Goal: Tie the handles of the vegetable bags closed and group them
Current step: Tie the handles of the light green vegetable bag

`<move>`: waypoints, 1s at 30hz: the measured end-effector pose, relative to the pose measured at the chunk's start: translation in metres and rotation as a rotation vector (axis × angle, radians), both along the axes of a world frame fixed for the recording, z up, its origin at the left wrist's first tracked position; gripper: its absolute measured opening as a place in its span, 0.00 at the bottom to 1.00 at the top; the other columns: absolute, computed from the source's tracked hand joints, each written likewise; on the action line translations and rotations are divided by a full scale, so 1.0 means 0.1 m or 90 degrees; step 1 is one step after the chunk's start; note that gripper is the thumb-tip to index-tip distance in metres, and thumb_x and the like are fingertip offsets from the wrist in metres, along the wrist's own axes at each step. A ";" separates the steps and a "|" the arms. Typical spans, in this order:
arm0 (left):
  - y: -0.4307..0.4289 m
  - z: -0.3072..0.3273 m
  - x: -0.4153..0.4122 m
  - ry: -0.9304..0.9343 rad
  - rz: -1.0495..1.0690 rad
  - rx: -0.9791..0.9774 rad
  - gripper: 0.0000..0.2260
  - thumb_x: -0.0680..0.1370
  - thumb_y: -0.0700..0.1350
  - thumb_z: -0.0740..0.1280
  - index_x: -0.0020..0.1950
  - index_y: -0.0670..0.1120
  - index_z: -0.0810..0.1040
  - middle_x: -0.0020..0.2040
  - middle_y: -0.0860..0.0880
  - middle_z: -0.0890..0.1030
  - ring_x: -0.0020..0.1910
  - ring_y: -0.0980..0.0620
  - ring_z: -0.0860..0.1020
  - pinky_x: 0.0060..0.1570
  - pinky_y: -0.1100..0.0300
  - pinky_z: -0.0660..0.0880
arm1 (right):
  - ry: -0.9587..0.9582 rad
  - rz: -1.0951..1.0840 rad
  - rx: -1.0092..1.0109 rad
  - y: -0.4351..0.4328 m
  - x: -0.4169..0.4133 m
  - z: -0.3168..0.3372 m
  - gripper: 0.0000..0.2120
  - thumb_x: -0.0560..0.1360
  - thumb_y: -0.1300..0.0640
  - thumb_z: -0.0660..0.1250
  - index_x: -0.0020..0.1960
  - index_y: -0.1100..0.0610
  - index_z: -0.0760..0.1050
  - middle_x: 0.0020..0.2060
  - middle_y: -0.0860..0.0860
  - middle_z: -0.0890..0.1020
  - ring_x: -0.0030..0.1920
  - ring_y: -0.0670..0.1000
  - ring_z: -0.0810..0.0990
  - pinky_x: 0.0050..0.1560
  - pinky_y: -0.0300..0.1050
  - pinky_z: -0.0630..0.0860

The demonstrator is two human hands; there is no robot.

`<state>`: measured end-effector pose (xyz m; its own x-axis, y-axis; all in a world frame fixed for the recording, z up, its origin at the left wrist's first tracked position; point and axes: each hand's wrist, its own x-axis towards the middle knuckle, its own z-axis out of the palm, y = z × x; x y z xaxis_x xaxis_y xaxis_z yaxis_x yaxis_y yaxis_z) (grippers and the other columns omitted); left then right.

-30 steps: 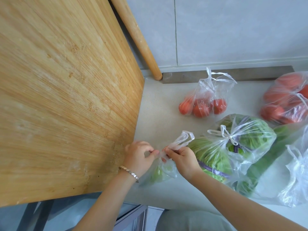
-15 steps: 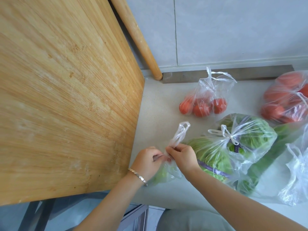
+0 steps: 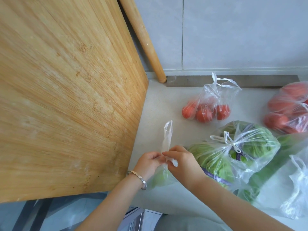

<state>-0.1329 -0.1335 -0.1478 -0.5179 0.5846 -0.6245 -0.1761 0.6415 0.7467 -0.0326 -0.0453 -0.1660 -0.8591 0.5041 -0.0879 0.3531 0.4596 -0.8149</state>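
Note:
A small clear bag with a green vegetable (image 3: 160, 178) lies on the pale counter (image 3: 166, 105) under my hands. My left hand (image 3: 148, 162) and my right hand (image 3: 180, 161) both pinch its handles where they cross. One handle loop (image 3: 167, 139) sticks straight up above my fingers. To the right a tied bag of leafy greens (image 3: 250, 147) shows a knot on top. Behind it stands a bag of small tomatoes (image 3: 208, 107) with loose handles. A bag of large tomatoes (image 3: 290, 110) sits at the right edge.
A large bamboo cutting board (image 3: 66, 97) leans at the left beside my left hand. A wooden rolling pin (image 3: 143, 39) leans on the tiled wall. A long green vegetable in a clear bag (image 3: 273, 172) lies at the right. The counter edge runs below my arms.
Both hands moved right and closer together over the small bag. The handle loop, slanted to the right before, now stands upright above my fingers.

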 end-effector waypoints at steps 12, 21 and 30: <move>0.03 0.07 -0.08 0.181 -0.247 -0.048 0.08 0.77 0.44 0.63 0.48 0.44 0.81 0.43 0.46 0.82 0.43 0.55 0.78 0.48 0.61 0.73 | 0.024 0.163 0.153 0.09 0.02 -0.08 0.14 0.67 0.60 0.64 0.53 0.55 0.76 0.35 0.52 0.77 0.26 0.51 0.75 0.24 0.38 0.72; -0.01 0.03 -0.06 0.369 -0.308 -0.045 0.11 0.77 0.46 0.62 0.43 0.40 0.78 0.36 0.48 0.73 0.35 0.54 0.70 0.35 0.63 0.64 | 0.022 0.128 0.005 0.23 0.02 -0.11 0.04 0.70 0.64 0.69 0.42 0.65 0.81 0.42 0.55 0.78 0.37 0.49 0.74 0.39 0.36 0.72; -0.19 -0.22 0.05 0.607 -0.275 0.101 0.13 0.76 0.46 0.55 0.44 0.42 0.77 0.41 0.46 0.77 0.38 0.57 0.70 0.36 0.67 0.69 | -0.042 -0.021 -0.338 0.26 0.02 -0.02 0.10 0.67 0.64 0.73 0.35 0.51 0.78 0.31 0.46 0.80 0.28 0.35 0.75 0.35 0.28 0.70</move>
